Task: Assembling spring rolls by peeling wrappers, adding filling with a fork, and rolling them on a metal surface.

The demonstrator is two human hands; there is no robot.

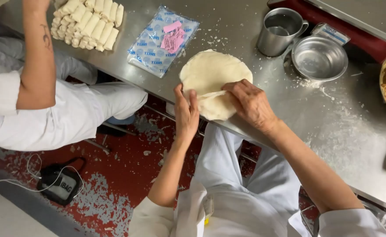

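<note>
L hand (186, 115) & R hand (250, 104) grips pinch wrapper stack (215, 72) at table edge (158, 94); cup (279, 31) well apart.

The steel table (324, 118) is dusted with flour and small crumbs. On it, near the front edge, lies a stack of round pale wrappers (215, 74). Beside the stack lies a clear plastic packet (151, 46) with pink slips on top. At the far left, rolled pastries (90, 22) are piled in rows. To the right stand a metal mug (280, 30) and an empty metal bowl (320, 59).
</note>
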